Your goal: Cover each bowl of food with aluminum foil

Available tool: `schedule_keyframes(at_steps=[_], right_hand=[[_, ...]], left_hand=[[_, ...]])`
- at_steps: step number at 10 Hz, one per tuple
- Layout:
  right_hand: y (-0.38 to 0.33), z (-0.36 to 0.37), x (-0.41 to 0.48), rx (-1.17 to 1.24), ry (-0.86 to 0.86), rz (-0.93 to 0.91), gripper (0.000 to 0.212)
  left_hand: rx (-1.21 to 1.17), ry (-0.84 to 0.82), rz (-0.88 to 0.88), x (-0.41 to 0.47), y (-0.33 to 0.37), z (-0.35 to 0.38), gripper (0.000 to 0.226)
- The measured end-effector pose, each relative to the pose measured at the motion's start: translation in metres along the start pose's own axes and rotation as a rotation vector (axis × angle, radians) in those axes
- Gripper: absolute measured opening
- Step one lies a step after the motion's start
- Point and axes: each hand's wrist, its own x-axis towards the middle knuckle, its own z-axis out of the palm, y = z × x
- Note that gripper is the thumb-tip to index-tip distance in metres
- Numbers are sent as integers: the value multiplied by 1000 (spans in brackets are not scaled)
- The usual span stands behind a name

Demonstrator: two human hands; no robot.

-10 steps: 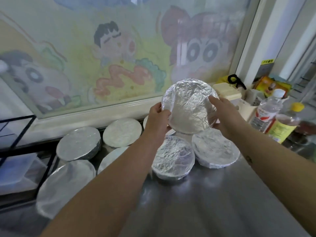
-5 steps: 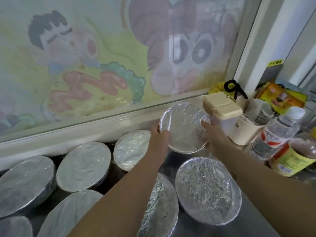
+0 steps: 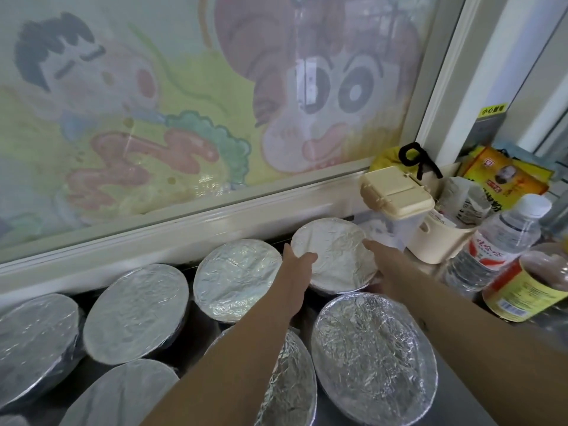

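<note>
You held the foil-covered bowl (image 3: 335, 250) between both hands at the back of the table (image 3: 461, 404), close under the sill of the window (image 3: 215, 103) with its cartoon drawings. Your left hand (image 3: 295, 267) gripped the bowl's left rim, thumb lying over the foil top and fingers wrapped round the far edge. Your right hand (image 3: 381, 257) clasped the right rim, thumb on the foil, though how the other fingers lay under the bowl was hidden. Whether the bowl's base touched the table could not be told, as a nearer covered bowl (image 3: 373, 355) blocked the view. The held bowl sat just right of a row of covered bowls along the sill: one (image 3: 236, 278) just beside it, another (image 3: 136, 312) further left, and a third (image 3: 33, 342) at the left edge. Two more foil-topped bowls lay nearer you, one (image 3: 295, 385) partly under your left forearm and one (image 3: 123, 395) at the lower left. Just right of the held bowl stood a beige-lidded container (image 3: 396, 195), then a water bottle (image 3: 498, 244) and a yellow-labelled bottle (image 3: 528, 287), with a yellow packet (image 3: 504, 176) behind them.
</note>
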Motion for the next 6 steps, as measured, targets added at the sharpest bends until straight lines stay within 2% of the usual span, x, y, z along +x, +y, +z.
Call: schedule_keyframes(at_steps=[1, 2, 3, 4, 6], right_hand=[[5, 1, 5, -26, 8, -26, 38], [8, 1, 8, -82, 25, -34, 54], [12, -3, 19, -211, 21, -22, 100], [3, 3, -6, -305, 21, -20, 74], [2, 5, -30, -546, 98, -203, 78]], left_hand=[[-18, -20, 12, 7, 3, 0, 69], [-191, -4, -114, 15, 5, 5, 78], [-289, 32, -267, 11, 11, 9, 57], [-237, 12, -255, 2, 13, 7, 45], [-276, 21, -126, -25, 10, -16, 55]])
